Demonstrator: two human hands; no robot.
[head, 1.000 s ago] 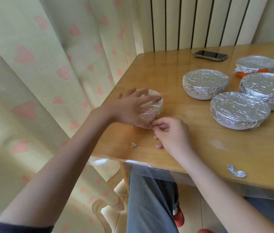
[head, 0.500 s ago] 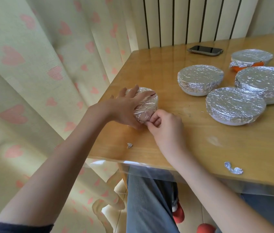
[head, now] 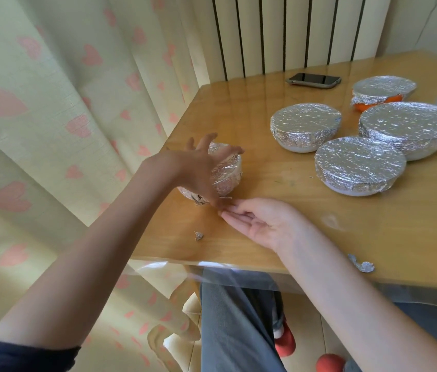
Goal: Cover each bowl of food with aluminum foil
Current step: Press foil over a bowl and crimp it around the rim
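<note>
Sitting wrapped in foil near the left tabletop (head: 372,224) edge, small bowl (head: 226,171) now released: left hand (head: 198,170) lifted with fingers spread, right hand (head: 260,221) drawn back, palm up, empty. Probably finished, like the covered bowls (head: 359,162) beyond.

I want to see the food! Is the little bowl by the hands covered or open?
Covered. Crinkled foil wraps the small bowl over its top and down its sides, so no food shows. The left hand hovers at it.

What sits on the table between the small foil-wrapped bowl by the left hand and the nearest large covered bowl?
Nothing: in the head view, only bare table separates the small foil-wrapped bowl from the nearest large covered bowl.
</note>
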